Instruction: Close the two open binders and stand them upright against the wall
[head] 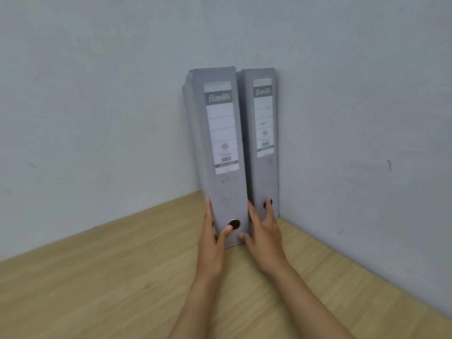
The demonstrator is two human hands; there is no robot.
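Final seating: left hand (209, 243) and right hand (265, 237), fingers straight, flank upright grey cardboard binder (221, 143) at 12 o'clock; next nudge flush to pale wall (97, 94), release

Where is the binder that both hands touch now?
In the head view, the left binder stands upright on the wooden table near the wall corner, beside the right binder; the left hand and right hand flank its base.

Small print on the 2 spine labels (223, 156) looks unreadably blurred.
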